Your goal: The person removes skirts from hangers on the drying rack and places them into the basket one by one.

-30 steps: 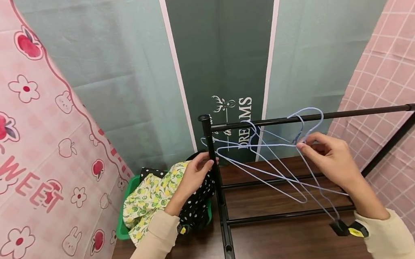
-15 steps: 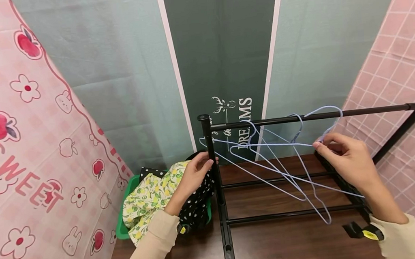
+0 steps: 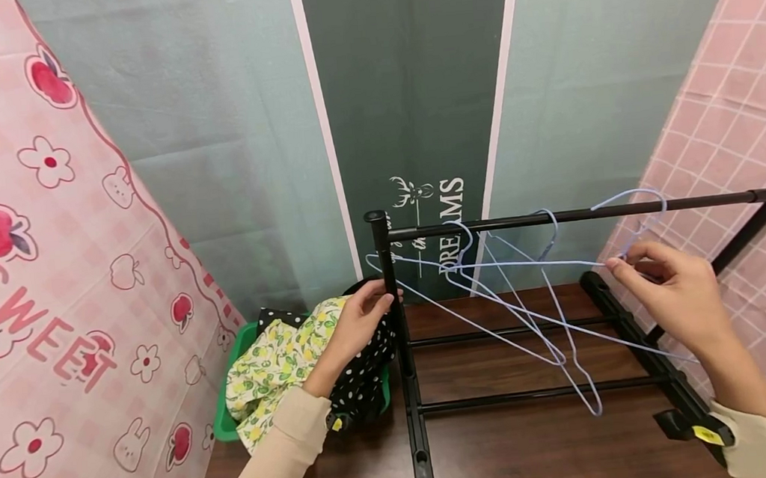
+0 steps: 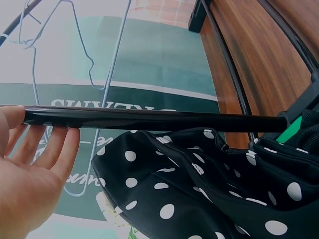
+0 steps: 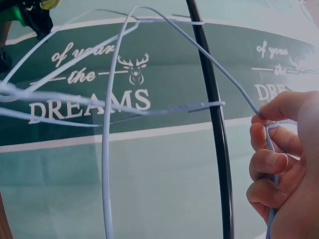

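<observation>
In the head view, my left hand [image 3: 361,317] grips the black upright post [image 3: 403,350] of a clothes rack, thumb and fingers on either side in the left wrist view. My right hand [image 3: 681,294] pinches a light-blue wire hanger [image 3: 563,261] at its neck, below the hook. That hook arches over the rack's top bar [image 3: 718,201]. Two more light-blue hangers, the middle hanger [image 3: 554,227] and the left hanger [image 3: 470,237], hang on the bar to its left. Their wires overlap. In the right wrist view, the pinched hanger [image 5: 106,149] spreads leftward from my fingers.
Left of the post, a green basket [image 3: 224,416] holds a lemon-print cloth [image 3: 277,352] and a black polka-dot cloth [image 3: 360,383]. Lower black rails [image 3: 537,394] cross above the wooden surface [image 3: 508,454]. Printed curtains stand behind and at both sides.
My right hand has moved right along the top bar, bringing the pinched hanger away from the middle one. The middle hanger's lower end has swung slightly left. My left hand stays on the post.
</observation>
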`<state>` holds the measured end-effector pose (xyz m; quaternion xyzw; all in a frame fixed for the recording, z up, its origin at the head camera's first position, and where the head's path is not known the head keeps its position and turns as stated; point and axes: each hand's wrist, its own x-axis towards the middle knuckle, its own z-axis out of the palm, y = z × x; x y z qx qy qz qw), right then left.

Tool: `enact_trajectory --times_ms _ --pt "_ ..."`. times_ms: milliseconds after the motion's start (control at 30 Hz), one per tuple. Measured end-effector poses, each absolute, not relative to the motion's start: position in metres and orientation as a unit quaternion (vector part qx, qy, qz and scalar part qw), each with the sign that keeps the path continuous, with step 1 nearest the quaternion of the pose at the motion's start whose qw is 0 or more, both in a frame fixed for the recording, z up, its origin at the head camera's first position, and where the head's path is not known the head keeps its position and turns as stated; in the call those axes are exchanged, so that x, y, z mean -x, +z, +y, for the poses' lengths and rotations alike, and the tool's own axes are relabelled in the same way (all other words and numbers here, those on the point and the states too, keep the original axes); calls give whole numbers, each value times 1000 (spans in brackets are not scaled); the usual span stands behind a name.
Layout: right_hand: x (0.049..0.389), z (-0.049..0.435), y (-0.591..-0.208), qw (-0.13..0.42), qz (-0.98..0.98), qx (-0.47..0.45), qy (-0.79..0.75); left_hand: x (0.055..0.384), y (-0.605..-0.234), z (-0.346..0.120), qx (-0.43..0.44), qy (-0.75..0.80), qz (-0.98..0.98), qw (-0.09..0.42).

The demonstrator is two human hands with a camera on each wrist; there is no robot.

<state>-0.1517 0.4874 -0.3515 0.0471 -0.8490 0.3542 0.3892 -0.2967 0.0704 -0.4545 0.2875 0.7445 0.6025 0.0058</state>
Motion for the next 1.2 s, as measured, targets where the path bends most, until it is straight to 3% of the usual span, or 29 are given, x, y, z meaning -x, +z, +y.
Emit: enact_trajectory --times_ms 800,1200 --pt "141 507 -343 379 -854 6 355 298 -454 69 -284 605 743 10" --pt "151 490 -344 403 -857 -69 313 297 -452 69 -285 607 742 10"
